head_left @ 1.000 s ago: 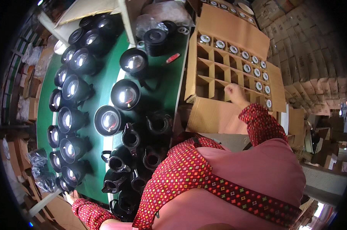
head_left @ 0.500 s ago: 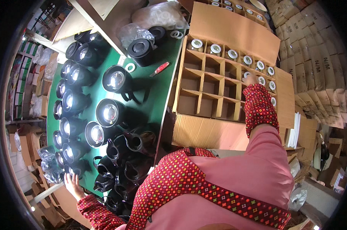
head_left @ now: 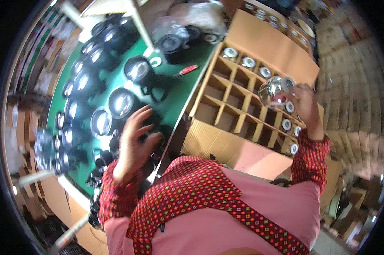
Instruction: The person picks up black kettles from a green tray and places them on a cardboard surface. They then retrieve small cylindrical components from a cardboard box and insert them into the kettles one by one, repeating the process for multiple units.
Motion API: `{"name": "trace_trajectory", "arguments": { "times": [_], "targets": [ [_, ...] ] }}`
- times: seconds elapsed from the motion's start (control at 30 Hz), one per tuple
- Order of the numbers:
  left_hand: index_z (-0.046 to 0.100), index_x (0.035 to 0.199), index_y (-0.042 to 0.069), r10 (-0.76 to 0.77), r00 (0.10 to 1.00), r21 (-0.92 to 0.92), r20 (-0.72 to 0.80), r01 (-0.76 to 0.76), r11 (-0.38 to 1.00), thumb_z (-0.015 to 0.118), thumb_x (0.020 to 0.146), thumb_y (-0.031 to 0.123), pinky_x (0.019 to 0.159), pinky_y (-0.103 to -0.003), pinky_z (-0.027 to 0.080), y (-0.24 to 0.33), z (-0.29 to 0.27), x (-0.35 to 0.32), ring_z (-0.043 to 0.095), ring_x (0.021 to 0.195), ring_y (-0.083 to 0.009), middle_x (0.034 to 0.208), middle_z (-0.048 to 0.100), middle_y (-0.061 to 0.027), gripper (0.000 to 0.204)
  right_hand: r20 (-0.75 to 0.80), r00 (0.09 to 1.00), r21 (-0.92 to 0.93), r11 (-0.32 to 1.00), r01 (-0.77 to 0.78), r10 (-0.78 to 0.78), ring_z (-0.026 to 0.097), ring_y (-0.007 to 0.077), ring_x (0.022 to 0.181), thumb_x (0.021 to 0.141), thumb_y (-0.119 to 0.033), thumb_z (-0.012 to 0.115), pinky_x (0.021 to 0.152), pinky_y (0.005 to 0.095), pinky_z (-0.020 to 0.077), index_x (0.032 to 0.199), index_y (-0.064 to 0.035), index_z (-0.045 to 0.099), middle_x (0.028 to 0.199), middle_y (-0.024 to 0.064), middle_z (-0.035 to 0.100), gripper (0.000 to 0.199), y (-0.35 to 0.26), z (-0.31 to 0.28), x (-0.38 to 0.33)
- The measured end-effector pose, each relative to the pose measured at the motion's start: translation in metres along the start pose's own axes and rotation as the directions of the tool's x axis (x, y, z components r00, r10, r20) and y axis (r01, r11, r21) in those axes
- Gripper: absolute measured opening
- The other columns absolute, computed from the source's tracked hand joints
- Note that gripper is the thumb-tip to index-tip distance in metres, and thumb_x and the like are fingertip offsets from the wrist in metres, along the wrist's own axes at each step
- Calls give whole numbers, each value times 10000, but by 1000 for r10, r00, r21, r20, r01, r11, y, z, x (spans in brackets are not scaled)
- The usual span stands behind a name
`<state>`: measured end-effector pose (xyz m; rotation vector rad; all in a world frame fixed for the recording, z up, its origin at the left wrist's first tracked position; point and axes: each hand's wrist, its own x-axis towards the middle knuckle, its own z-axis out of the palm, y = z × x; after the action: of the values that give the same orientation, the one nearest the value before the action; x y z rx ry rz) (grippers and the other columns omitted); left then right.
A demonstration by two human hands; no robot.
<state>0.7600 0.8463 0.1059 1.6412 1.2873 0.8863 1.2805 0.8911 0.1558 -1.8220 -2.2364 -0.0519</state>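
Note:
My right hand point(head_left: 307, 105) grips a clear, shiny glass jar point(head_left: 273, 92) by its whitish round top, holding it tilted above a divided cardboard box point(head_left: 207, 138). White round tops point(head_left: 248, 62) of similar jars stand in some of the box's compartments. With fingers spread and nothing in them, my left hand point(head_left: 134, 142) hovers over the near right part of the green table point(head_left: 181, 91). Close to it are wide-mouthed black pots point(head_left: 123, 103) with bright reflections inside, and glossy black handled parts point(head_left: 102, 158) partly hidden by my arm.
Rows of black pots point(head_left: 83, 83) line the table's left side. A red-handled cutter point(head_left: 186, 70), a white ring point(head_left: 155, 62) and a stack of black round parts point(head_left: 170, 43) lie toward the back. Stacked cartons point(head_left: 349, 89) rise at the right.
My right hand has lifted the glass jar out of the box. My left hand has moved from the table's left edge rightward. The view has shifted and blurred.

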Motion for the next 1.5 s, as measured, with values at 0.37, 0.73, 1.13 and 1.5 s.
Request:
{"name": "trace_trajectory", "arguments": {
  "times": [0.37,0.73,1.13,1.5],
  "targets": [
    [453,1497,16,408,913,-5,15,-408,913,959,683,243,1070,-457,528,34,35,-24,561,1314,-408,1393,537,-235,985,-137,907,847,428,316,-398,630,295,1172,760,-295,947,1011,426,512,1400,-65,529,1148,105,685,798,-214,47,0],
    [347,1584,2,467,846,33,-257,-475,879,923,779,438,1207,-507,360,-27,-8,-84,414,1463,-404,1564,389,-242,1082,120,861,985,168,-41,-494,520,282,1397,1009,-501,672,1160,464,430,1553,-137,457,1512,149,522,689,-302,175,-35],
    [725,1025,-6,-303,892,586,-335,449,675,871,807,305,894,-502,576,-173,-62,-100,672,1081,-434,1105,685,-286,407,456,618,35,-681,-731,-640,260,636,1492,936,-640,668,1053,755,457,1673,-260,276,1689,222,279,917,-262,186,-33],
    [714,987,-36,248,822,446,-512,8,895,956,722,175,929,-347,559,31,-150,-146,654,1152,-268,1307,613,-180,416,511,680,256,-663,-704,-525,367,506,1501,1021,-646,481,1108,627,464,1674,-179,281,1635,216,396,828,-252,185,-39]
  ]
}}
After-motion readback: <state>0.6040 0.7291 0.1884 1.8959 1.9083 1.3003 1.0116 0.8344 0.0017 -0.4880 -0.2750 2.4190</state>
